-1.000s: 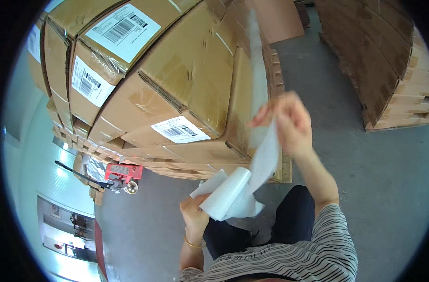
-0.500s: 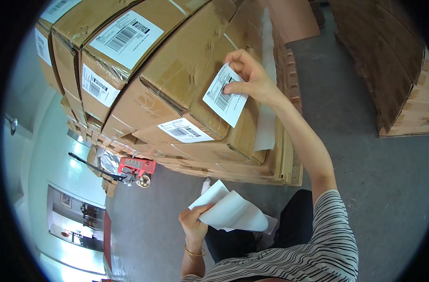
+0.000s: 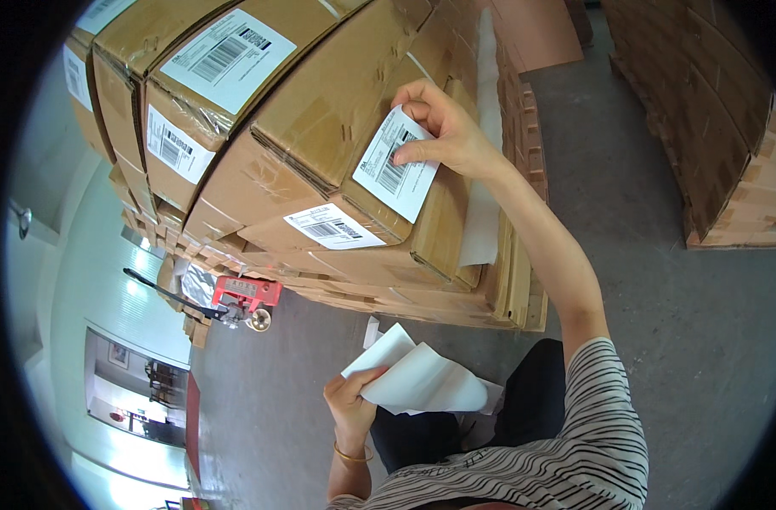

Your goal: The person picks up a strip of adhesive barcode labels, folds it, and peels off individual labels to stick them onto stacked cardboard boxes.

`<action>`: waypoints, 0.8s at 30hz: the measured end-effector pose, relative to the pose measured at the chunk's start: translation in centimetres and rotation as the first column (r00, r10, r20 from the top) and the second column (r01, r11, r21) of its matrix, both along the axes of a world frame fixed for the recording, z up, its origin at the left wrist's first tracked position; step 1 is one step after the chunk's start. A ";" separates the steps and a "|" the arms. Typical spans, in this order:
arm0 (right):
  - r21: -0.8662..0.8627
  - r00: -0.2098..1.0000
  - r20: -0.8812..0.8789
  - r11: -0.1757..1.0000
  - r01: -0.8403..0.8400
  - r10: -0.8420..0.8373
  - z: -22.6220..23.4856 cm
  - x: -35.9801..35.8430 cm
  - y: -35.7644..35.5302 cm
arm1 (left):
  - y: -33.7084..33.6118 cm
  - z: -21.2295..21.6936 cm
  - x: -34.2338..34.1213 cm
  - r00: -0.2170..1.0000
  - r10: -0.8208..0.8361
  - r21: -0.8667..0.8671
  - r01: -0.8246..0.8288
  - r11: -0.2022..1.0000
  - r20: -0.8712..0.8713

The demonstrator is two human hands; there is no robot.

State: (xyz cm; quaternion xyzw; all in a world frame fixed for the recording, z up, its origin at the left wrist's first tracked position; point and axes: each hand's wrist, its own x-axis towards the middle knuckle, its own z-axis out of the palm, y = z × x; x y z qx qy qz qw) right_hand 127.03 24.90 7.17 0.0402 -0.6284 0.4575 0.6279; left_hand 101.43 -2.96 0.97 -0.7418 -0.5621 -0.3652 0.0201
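the right hand (image 3: pixel 445 138) pinches the label (image 3: pixel 405 185) near its upper edge, its length slanting down-left along the box (image 3: pixel 320 93), while the farther left hand (image 3: pixel 352 406) grips paper (image 3: pixel 426 380).

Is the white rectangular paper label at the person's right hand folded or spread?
Spread: the white paper label shows a flat printed face without visible folds, though the right hand hides part.
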 end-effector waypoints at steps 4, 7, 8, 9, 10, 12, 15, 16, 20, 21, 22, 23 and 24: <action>-0.004 1.000 -0.003 1.000 -0.002 0.002 0.2 -0.2 -0.1 | -0.1 0.0 -0.3 1.000 0.010 0.000 -0.010 1.000 -0.008; -0.001 1.000 0.001 1.000 0.001 -0.001 0.1 -0.3 0.1 | -0.2 0.0 -0.4 1.000 0.009 -0.006 -0.009 1.000 -0.009; 0.004 1.000 0.001 1.000 0.003 -0.003 0.1 -0.3 0.2 | -0.2 0.0 -0.4 1.000 0.009 -0.007 -0.009 1.000 -0.008; 0.003 1.000 0.001 1.000 0.003 -0.003 0.1 -0.3 0.2 | -0.2 -0.1 -0.4 1.000 0.009 -0.002 -0.009 1.000 -0.013; -0.002 1.000 0.010 1.000 0.023 -0.023 0.2 -0.3 0.0 | -0.1 -0.1 -0.4 1.000 0.008 0.001 -0.008 1.000 -0.018; -0.009 0.999 0.018 0.999 0.044 -0.043 0.3 -0.4 -0.2 | -0.1 -0.1 -0.5 1.000 0.006 -0.008 -0.006 1.000 -0.005; -0.003 0.996 0.032 0.997 0.077 -0.077 0.2 -0.2 -0.4 | 0.2 -0.6 -0.7 1.000 0.003 -0.025 -0.003 1.000 0.025; 0.018 0.991 0.046 0.992 0.125 -0.125 0.2 -0.3 -0.5 | 0.2 -0.7 -0.8 0.999 0.013 -0.031 -0.011 0.999 0.038; 0.063 0.964 0.113 0.970 0.236 -0.242 0.5 -0.2 -0.9 | 0.3 -0.5 -0.7 1.000 0.014 -0.026 -0.014 1.000 0.004; 0.062 0.963 0.113 0.969 0.238 -0.244 0.6 0.0 -1.1 | 0.3 -0.5 -0.7 1.000 0.014 -0.024 -0.014 1.000 -0.002; 0.029 0.863 0.258 0.896 0.443 -0.435 0.8 0.5 -1.4 | 0.3 -0.5 -0.8 1.000 0.014 -0.022 -0.014 1.000 -0.008; 0.030 0.705 0.400 0.778 0.628 -0.585 0.9 0.7 -1.9 | 0.3 -0.4 -0.7 1.000 0.012 -0.022 -0.013 1.000 -0.009; 0.022 0.702 0.398 0.771 0.636 -0.590 0.0 1.1 -1.7 | 0.4 -0.2 -0.1 1.000 0.007 -0.019 -0.007 1.000 -0.028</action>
